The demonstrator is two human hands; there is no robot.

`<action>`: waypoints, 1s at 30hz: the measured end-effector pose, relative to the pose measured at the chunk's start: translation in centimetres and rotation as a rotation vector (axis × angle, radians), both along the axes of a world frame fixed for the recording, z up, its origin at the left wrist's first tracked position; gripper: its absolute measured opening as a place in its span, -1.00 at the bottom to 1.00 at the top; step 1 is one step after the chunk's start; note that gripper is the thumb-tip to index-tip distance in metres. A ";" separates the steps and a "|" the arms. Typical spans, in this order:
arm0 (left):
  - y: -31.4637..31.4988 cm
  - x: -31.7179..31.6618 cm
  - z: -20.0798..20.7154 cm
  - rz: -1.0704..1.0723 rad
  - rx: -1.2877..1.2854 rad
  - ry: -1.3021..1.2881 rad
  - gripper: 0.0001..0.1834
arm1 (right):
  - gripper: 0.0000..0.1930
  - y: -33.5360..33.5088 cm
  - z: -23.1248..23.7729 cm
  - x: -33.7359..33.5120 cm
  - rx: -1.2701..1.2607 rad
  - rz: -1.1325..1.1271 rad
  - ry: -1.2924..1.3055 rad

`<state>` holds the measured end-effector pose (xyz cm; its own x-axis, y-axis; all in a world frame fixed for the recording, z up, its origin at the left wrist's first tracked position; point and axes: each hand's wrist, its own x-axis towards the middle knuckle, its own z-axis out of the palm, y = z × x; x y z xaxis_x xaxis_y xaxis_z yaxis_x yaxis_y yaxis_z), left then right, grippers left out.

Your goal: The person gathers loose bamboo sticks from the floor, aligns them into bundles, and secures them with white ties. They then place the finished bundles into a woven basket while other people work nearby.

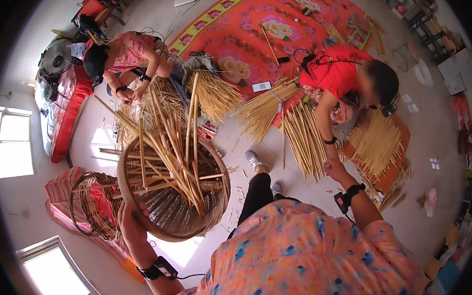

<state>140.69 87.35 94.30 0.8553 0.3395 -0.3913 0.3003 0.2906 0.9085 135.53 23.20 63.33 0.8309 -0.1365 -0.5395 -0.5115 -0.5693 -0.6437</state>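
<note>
My left hand (pixel 132 222) is closed on the rim of a woven wicker basket (pixel 217 202), which tilts so that its inside shows. Long straw-coloured stalks (pixel 179 166) lie in the basket, and many stick out past its far rim. My right hand (pixel 337 170) is out to the right with its fingers curled. Anything in those fingers is too small to make out. It is near the forearm of a co-worker in red, beside a row of pale stalks (pixel 303 141) and another stalk layer (pixel 376 146) on an orange board (pixel 401 133).
A second wicker basket (pixel 92 208) stands left of mine. Another co-worker (pixel 135 51) sits at the far left, by heaped stalks (pixel 161 100). More bundles (pixel 263 108) lie by a red flowered mat (pixel 251 34). Stalk scraps lie near my feet. Shelves (pixel 410 5) line the far right.
</note>
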 end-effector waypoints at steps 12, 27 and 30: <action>-4.3 23.9 3.4 -0.279 -0.179 -0.116 -0.67 | -0.76 2.3 4.7 13.9 -0.073 -0.065 -0.096; -9.9 43.3 0.0 -0.380 0.004 -0.152 -0.73 | -0.75 0.6 -1.5 31.3 0.137 -0.143 -0.065; -12.2 49.5 -1.7 -0.346 0.062 -0.075 -0.76 | -0.74 -0.4 -1.8 37.5 -0.012 -0.052 0.019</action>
